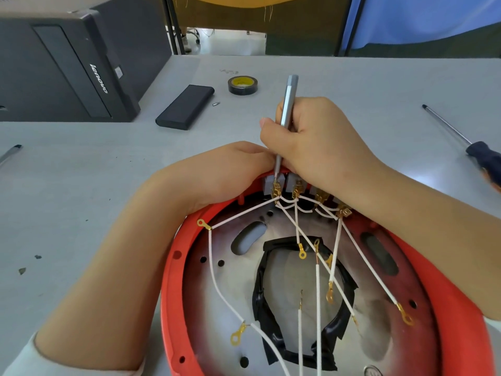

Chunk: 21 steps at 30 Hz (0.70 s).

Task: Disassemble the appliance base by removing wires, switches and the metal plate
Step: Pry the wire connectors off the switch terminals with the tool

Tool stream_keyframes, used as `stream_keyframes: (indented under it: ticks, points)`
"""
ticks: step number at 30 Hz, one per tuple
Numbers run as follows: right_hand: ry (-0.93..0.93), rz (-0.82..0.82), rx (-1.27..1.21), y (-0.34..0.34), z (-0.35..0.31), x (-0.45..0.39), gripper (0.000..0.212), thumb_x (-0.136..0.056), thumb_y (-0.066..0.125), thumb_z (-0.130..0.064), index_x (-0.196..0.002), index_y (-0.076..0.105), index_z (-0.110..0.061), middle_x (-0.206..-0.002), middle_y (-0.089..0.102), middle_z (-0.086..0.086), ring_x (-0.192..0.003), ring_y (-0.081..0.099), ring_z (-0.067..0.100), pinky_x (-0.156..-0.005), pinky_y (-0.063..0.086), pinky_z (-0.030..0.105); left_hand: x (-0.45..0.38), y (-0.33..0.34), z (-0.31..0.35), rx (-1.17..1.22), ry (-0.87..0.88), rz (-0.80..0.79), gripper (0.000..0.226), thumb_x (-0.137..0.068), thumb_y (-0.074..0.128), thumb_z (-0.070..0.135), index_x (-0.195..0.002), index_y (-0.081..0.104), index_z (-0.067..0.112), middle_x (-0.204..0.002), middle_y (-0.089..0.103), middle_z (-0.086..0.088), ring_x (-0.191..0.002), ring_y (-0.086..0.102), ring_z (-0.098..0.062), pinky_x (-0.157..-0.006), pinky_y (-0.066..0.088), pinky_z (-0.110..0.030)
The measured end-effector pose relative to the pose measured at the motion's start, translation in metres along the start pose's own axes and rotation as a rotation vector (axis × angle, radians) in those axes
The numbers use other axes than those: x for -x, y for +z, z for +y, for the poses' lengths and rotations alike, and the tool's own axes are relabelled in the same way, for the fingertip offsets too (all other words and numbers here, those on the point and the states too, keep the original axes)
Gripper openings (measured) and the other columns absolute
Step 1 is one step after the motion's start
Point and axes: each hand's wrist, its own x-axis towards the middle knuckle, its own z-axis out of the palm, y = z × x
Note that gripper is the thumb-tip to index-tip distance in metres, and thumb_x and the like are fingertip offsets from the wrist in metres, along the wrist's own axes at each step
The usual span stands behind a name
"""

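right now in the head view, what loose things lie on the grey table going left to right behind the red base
Dark computer tower → black rectangular case → small silver bit → roll of black tape with yellow core → long screwdriver with dark handle

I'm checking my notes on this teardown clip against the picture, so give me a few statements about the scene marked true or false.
1. The right hand grips a slim silver screwdriver whose tip is at the grey switches. True.
2. The left hand holds the roll of tape. False: the tape lies alone on the table; the left hand rests on the red base's rim.
3. White wires with gold ring terminals lie loose over the metal plate. True.
4. The dark-handled screwdriver lies inside the red base. False: it lies on the table, far right.
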Motion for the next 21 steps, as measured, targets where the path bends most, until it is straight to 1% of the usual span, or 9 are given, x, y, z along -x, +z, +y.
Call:
stream_keyframes:
  ticks: [2,3,6,8,10,13,16,18,21]
  points:
    - [0.012,-0.010,-0.004,0.000,0.000,-0.001,0.042,-0.090,0.057,-0.024,-0.054,0.036,-0.015,-0.047,0.035,-0.002,-0.042,0.035,0.009,-0.048,0.034,0.030,0.000,0.000,0.001,0.011,0.005,-0.001,0.050,-0.098,0.037,0.015,-0.067,0.072,0.033,-0.072,0.070,0.016,-0.068,0.059,0.007,-0.061,0.044,-0.007]
    - [0.011,-0.012,-0.009,-0.001,-0.001,0.000,0.041,-0.089,0.057,-0.025,-0.055,0.037,-0.014,-0.048,0.037,0.001,-0.043,0.036,0.010,-0.050,0.037,0.034,0.000,0.000,0.001,0.004,0.007,-0.002,0.053,-0.097,0.037,0.015,-0.064,0.072,0.037,-0.072,0.070,0.018,-0.068,0.059,0.008,-0.063,0.046,-0.010]
    - [-0.015,-0.009,-0.030,-0.001,-0.002,0.002,0.038,-0.090,0.057,-0.025,-0.058,0.044,-0.010,-0.050,0.044,0.010,-0.044,0.041,0.015,-0.053,0.042,0.038,-0.001,0.000,0.000,-0.010,0.007,-0.004,0.054,-0.097,0.037,0.016,-0.062,0.070,0.040,-0.079,0.071,0.014,-0.077,0.062,-0.002,-0.073,0.049,-0.021]
    - [-0.057,0.014,-0.042,-0.002,-0.001,0.006,0.037,-0.092,0.055,-0.026,-0.062,0.048,-0.007,-0.052,0.049,0.012,-0.046,0.046,0.019,-0.056,0.043,0.039,-0.001,0.000,0.001,-0.031,0.015,-0.009,0.054,-0.098,0.036,0.018,-0.064,0.069,0.043,-0.078,0.069,0.013,-0.075,0.060,0.000,-0.072,0.049,-0.025]
    - [-0.109,0.042,-0.061,-0.002,-0.001,0.011,0.038,-0.096,0.052,-0.027,-0.063,0.048,-0.008,-0.050,0.048,0.006,-0.049,0.050,0.020,-0.056,0.043,0.039,-0.001,0.000,0.000,-0.043,0.031,-0.014,0.052,-0.099,0.035,0.023,-0.064,0.068,0.044,-0.074,0.068,0.017,-0.072,0.059,0.004,-0.076,0.051,-0.024]
    - [-0.148,0.059,-0.081,-0.001,-0.001,0.014,0.038,-0.098,0.048,-0.027,-0.062,0.042,-0.017,-0.048,0.045,-0.002,-0.049,0.051,0.017,-0.052,0.043,0.033,0.000,0.000,-0.001,-0.032,0.030,-0.008,0.045,-0.099,0.036,0.025,-0.073,0.070,0.038,-0.083,0.070,0.016,-0.081,0.063,-0.002,-0.080,0.049,-0.023]
    - [-0.158,0.049,-0.078,0.000,0.000,0.013,0.038,-0.098,0.047,-0.028,-0.064,0.045,-0.012,-0.049,0.046,0.003,-0.049,0.050,0.019,-0.052,0.042,0.035,0.000,0.000,-0.001,-0.018,0.031,0.007,0.044,-0.099,0.037,0.024,-0.072,0.069,0.038,-0.083,0.070,0.015,-0.079,0.063,-0.002,-0.074,0.049,-0.016]
    - [-0.164,0.050,-0.075,0.000,0.000,0.014,0.038,-0.099,0.047,-0.028,-0.066,0.047,-0.008,-0.051,0.048,0.007,-0.050,0.051,0.020,-0.053,0.042,0.037,0.000,-0.001,-0.001,-0.014,0.026,0.007,0.039,-0.099,0.038,0.024,-0.076,0.069,0.033,-0.085,0.070,0.014,-0.079,0.063,0.000,-0.069,0.048,-0.009]
    - [-0.172,0.058,-0.058,0.001,0.000,0.014,0.037,-0.099,0.046,-0.028,-0.065,0.044,-0.011,-0.050,0.046,0.002,-0.050,0.050,0.019,-0.053,0.042,0.035,0.000,-0.001,-0.001,-0.029,0.011,0.015,0.041,-0.100,0.037,0.025,-0.075,0.069,0.029,-0.085,0.070,0.011,-0.083,0.062,-0.007,-0.074,0.046,-0.016]
